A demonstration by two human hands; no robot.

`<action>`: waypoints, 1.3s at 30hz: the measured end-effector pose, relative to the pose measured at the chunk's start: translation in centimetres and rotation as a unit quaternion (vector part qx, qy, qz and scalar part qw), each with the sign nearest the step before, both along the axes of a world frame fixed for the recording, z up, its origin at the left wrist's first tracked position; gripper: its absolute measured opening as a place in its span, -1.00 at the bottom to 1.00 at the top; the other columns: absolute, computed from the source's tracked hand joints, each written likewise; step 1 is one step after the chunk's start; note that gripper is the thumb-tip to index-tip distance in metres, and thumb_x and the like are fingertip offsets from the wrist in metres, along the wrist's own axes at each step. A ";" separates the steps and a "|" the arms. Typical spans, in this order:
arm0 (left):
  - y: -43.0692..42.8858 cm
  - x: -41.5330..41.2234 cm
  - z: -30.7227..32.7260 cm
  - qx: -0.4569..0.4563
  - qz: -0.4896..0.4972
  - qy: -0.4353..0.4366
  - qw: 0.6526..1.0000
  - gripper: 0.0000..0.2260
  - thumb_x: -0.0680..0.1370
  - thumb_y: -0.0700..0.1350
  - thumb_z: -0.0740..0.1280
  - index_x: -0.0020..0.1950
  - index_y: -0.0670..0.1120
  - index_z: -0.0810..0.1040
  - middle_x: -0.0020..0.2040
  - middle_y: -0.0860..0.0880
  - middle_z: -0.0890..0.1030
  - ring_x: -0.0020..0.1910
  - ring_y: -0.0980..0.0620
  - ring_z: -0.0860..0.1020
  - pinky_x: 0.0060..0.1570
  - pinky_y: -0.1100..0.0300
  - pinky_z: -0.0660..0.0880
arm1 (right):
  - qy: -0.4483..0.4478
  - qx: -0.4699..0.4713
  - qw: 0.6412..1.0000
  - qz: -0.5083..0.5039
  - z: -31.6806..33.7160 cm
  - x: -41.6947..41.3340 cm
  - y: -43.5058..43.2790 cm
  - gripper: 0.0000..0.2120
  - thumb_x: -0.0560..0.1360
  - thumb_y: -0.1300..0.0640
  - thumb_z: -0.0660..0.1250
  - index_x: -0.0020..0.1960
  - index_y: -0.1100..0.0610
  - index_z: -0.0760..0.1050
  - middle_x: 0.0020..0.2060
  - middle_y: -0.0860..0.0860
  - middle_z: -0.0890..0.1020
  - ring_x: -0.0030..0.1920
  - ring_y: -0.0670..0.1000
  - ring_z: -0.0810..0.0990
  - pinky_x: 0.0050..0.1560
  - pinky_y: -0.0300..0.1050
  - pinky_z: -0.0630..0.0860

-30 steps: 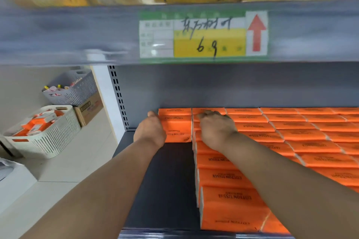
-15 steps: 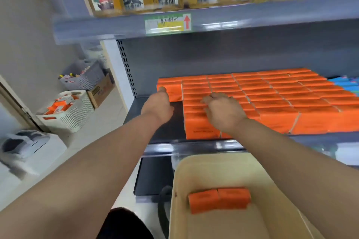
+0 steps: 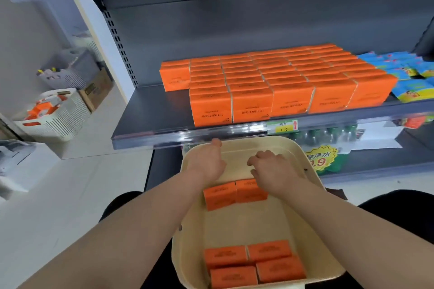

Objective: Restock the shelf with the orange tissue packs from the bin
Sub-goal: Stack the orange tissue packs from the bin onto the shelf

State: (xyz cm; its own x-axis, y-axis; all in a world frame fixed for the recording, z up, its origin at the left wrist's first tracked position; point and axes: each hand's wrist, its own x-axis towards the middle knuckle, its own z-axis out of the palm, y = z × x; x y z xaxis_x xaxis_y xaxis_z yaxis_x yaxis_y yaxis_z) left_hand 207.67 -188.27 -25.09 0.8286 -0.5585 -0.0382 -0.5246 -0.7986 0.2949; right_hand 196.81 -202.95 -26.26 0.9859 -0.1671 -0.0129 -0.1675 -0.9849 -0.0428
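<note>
Just toward you from your empty, relaxed left hand (image 3: pixel 207 163) and right hand (image 3: pixel 273 171), two orange tissue packs (image 3: pixel 231 193) lie crosswise in the bin (image 3: pixel 185 241), right hand nearer.

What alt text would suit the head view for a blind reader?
A person's left hand and right hand hover over a cream bin of orange tissue packs, gripping none. Beyond, a grey shelf holds rows of matching packs, its left end bare.
</note>
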 end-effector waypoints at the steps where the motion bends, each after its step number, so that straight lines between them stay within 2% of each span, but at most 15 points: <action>1: -0.1 -0.4 -1.0 0.012 -0.002 0.005 1.000 -0.54 0.47 -0.03 0.30 0.36 -0.01 0.32 0.16 -0.01 0.60 0.14 -0.06 0.55 0.22 -0.08 0.44 | 0.010 0.003 1.000 -0.005 -0.8 -0.5 -0.1 -0.68 0.59 0.10 0.13 0.33 0.03 0.41 0.20 0.03 0.48 0.23 0.09 0.42 0.15 0.02 0.40; 5: -0.5 -1.9 -4.9 0.050 -0.020 0.083 0.995 -0.58 0.52 -0.11 0.29 0.37 -0.08 0.34 0.26 -0.11 0.52 0.23 -0.11 0.50 0.19 0.03 0.46 | 0.054 0.012 0.998 -0.030 -3.6 -1.8 -1.0 -0.68 0.53 0.16 0.15 0.27 0.04 0.43 0.14 0.05 0.49 0.18 0.13 0.46 0.09 -0.04 0.43; 9: -0.9 -2.2 -8.0 0.105 -0.028 0.090 0.990 -0.68 0.53 -0.09 0.28 0.27 -0.11 0.40 0.21 -0.16 0.53 0.21 -0.16 0.50 0.17 0.03 0.45 | 0.080 0.021 0.996 -0.045 -6.0 -1.6 -2.3 -0.65 0.50 0.15 0.22 0.28 0.03 0.40 0.17 0.04 0.47 0.20 0.11 0.46 0.13 -0.07 0.41; 14: -2.2 -1.4 -11.0 0.129 -0.027 0.106 0.986 -0.68 0.57 -0.14 0.22 0.32 -0.10 0.33 0.24 -0.16 0.50 0.23 -0.16 0.49 0.19 -0.02 0.44 | 0.104 0.034 0.991 -0.072 -8.9 0.6 -4.1 -0.54 0.46 0.23 0.22 0.34 0.02 0.33 0.26 0.01 0.43 0.29 0.09 0.39 0.22 -0.04 0.36; 23: -2.6 0.5 -14.2 0.166 -0.063 0.034 0.984 -0.73 0.54 -0.24 0.17 0.24 -0.09 0.38 0.22 -0.10 0.47 0.23 -0.10 0.39 0.18 0.06 0.39 | 0.116 0.019 0.991 -0.071 -14.0 2.9 -3.3 -0.54 0.52 0.15 0.23 0.39 -0.03 0.24 0.26 0.01 0.40 0.30 0.07 0.35 0.19 -0.02 0.35; 28: -2.4 0.7 -15.5 0.216 -0.105 -0.003 0.971 -0.73 0.59 -0.23 0.08 0.28 -0.10 0.36 0.23 -0.11 0.46 0.23 -0.11 0.40 0.12 0.04 0.41 | 0.142 -0.007 0.987 -0.072 -15.3 2.7 -3.0 -0.68 0.57 0.19 0.08 0.28 0.00 0.37 0.20 0.05 0.38 0.27 0.09 0.34 0.15 -0.01 0.32; 31: -2.4 1.0 -16.0 0.246 -0.126 -0.017 0.961 -0.73 0.61 -0.23 0.05 0.30 -0.13 0.34 0.23 -0.13 0.43 0.22 -0.12 0.40 0.08 0.03 0.41 | 0.154 0.015 0.984 -0.090 -15.6 2.3 -3.1 -0.70 0.56 0.22 0.09 0.25 0.04 0.39 0.20 0.05 0.39 0.26 0.09 0.37 0.15 -0.03 0.35; 35: -2.9 1.9 -16.6 0.287 -0.116 -0.014 0.951 -0.73 0.63 -0.22 0.04 0.29 -0.14 0.38 0.24 -0.14 0.42 0.24 -0.13 0.38 0.11 0.05 0.39 | 0.171 0.073 0.976 -0.110 -15.3 1.9 -3.2 -0.69 0.53 0.24 0.14 0.25 0.06 0.36 0.22 0.05 0.47 0.24 0.10 0.46 0.12 -0.07 0.43; 39: -3.5 -0.2 -16.4 0.320 -0.141 0.037 0.936 -0.71 0.60 -0.24 0.11 0.33 -0.17 0.31 0.26 -0.17 0.49 0.25 -0.16 0.45 0.17 0.06 0.41 | 0.200 0.063 0.971 -0.112 -14.8 0.2 -3.1 -0.68 0.53 0.25 0.13 0.27 0.06 0.34 0.23 0.04 0.45 0.27 0.10 0.44 0.14 -0.04 0.45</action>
